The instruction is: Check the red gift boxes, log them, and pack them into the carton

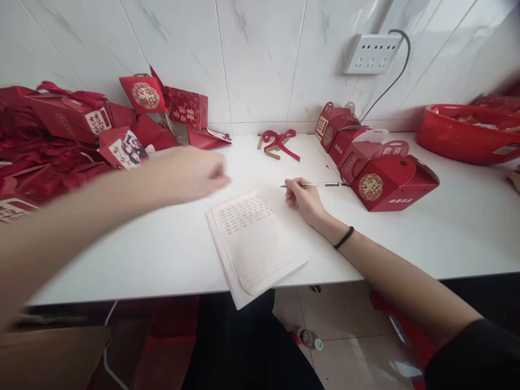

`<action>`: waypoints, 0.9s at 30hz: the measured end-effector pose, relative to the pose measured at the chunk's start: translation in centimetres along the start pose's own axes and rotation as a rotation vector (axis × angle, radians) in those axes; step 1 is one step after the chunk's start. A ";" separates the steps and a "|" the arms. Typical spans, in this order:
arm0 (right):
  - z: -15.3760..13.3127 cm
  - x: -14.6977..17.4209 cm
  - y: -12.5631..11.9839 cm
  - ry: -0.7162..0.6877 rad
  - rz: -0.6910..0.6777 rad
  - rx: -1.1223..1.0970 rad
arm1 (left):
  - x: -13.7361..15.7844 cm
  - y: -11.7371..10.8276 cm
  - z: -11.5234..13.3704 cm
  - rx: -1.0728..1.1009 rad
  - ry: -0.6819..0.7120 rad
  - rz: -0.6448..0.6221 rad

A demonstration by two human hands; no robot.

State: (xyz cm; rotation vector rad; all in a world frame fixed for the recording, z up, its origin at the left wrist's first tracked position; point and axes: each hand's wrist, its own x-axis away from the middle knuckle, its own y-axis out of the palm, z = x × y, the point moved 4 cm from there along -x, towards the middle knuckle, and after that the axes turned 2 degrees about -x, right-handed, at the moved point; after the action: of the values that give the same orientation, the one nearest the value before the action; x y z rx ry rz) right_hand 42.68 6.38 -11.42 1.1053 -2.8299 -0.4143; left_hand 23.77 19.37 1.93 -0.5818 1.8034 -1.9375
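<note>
My right hand (304,201) rests on the white table with its fingers closed round a pen (331,184), whose tip points left. Just left of it lies a notebook (264,254) with rows of small handwriting on its upper half; its lower corner hangs over the table edge. My left hand (195,172), blurred by motion, is held above the table to the notebook's upper left. Its fingers are curled into a fist, and I see nothing in it. Behind it are red gift boxes (134,116), heaped at the left with ribbons.
Red handled boxes (390,181) stand in a row at the right. Dark red ribbons (278,142) with gold tags lie near the wall. A red basin (467,141) is at the far right, with part of another person's hand (514,179) beside it. A socket strip (371,54) is on the wall.
</note>
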 end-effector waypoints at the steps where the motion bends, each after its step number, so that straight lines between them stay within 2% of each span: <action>1: 0.3 0.0 0.0 0.006 0.006 -0.001 | -1.2 1.8 2.0 -0.032 0.036 -0.078; 2: 0.4 0.2 0.1 0.011 -0.005 0.008 | -2.3 3.9 3.7 -0.043 0.081 -0.178; 4: 0.4 0.9 0.1 0.036 -0.045 0.064 | -3.9 7.4 5.6 0.072 0.118 -0.156; 7: 0.3 1.8 0.4 0.063 -0.098 0.245 | -4.6 11.1 5.3 0.277 0.122 -0.102; 9: 0.2 2.1 0.8 0.012 -0.115 0.379 | -4.4 12.2 4.4 0.372 0.134 -0.110; 12: 0.0 2.4 1.4 -0.118 -0.113 0.543 | -4.3 12.6 3.6 0.432 0.115 -0.157; 15: -0.2 2.6 1.7 -0.188 -0.113 0.601 | -4.5 12.5 3.6 0.436 0.065 -0.152; 21: -0.2 2.9 1.7 -0.176 -0.134 0.687 | -4.1 12.4 4.6 0.412 -0.019 -0.106; 24: -0.2 2.9 1.6 -0.184 -0.125 0.708 | -4.0 12.3 5.0 0.381 -0.016 -0.054; 27: -0.2 2.9 1.7 -0.195 -0.121 0.715 | -4.1 12.3 4.9 0.392 0.001 -0.068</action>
State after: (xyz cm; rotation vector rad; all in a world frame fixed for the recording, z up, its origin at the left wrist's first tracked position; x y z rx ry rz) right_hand 39.45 5.55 -10.81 1.3957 -3.1764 0.5728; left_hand 30.26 16.91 -10.11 -0.5115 1.3619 -2.2561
